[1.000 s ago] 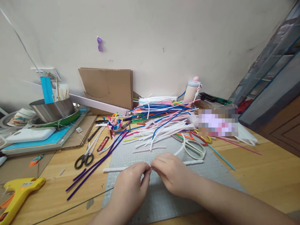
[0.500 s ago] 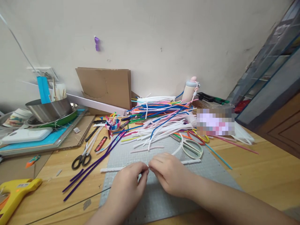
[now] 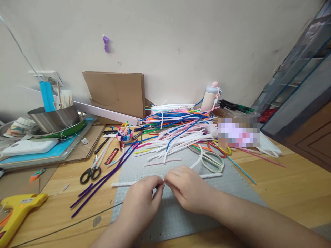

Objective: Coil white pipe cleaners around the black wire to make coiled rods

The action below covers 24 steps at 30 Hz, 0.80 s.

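A white pipe cleaner (image 3: 122, 184) stretches out to the left from my left hand (image 3: 144, 196), whose thumb and forefinger are pinched together. My right hand (image 3: 188, 189) pinches close beside it, the fingertips of the two hands almost meeting over the grey cutting mat (image 3: 160, 227). Beyond the right hand a white length (image 3: 210, 175) sticks out, and another white strip curves up behind it. The fingers hide the middle, so whether these are one piece I cannot tell. Pale green-handled scissors (image 3: 212, 162) lie just past my right hand.
A heap of coloured pipe cleaners (image 3: 178, 127) lies against the wall. Purple pipe cleaners (image 3: 103, 182) and black-handled scissors (image 3: 90, 174) are at left, with a yellow glue gun (image 3: 20, 210) nearer. A metal pot (image 3: 54, 119) and a bottle (image 3: 210, 98) stand behind.
The camera view has shifted slightly. Both hands keep almost the same pinched pose and place, with no clear movement of the white pipe cleaner.
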Available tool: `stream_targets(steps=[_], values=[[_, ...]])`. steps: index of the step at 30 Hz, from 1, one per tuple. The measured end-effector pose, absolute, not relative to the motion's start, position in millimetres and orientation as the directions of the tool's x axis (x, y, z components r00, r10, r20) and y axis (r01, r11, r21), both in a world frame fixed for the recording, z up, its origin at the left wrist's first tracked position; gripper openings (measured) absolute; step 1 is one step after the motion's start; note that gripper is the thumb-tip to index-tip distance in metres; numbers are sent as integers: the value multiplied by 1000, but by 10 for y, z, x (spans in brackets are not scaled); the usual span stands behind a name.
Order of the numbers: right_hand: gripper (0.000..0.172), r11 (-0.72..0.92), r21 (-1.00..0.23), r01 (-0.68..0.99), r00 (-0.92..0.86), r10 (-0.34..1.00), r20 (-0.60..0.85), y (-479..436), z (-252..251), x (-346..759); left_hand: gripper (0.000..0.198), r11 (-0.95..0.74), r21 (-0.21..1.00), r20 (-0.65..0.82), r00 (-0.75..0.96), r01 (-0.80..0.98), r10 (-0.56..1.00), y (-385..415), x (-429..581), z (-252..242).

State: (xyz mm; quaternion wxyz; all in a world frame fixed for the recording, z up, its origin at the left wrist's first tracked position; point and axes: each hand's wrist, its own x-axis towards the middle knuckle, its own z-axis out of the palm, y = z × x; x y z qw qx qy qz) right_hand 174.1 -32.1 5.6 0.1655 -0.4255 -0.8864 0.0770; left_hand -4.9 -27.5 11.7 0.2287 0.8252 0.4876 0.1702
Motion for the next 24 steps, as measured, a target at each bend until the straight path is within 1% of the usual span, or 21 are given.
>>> stream_targets(steps=[24], values=[[9, 620, -279, 733, -578, 785, 224, -310, 36, 1735, 17, -438, 548, 63, 488, 712, 871, -247, -63, 104]])
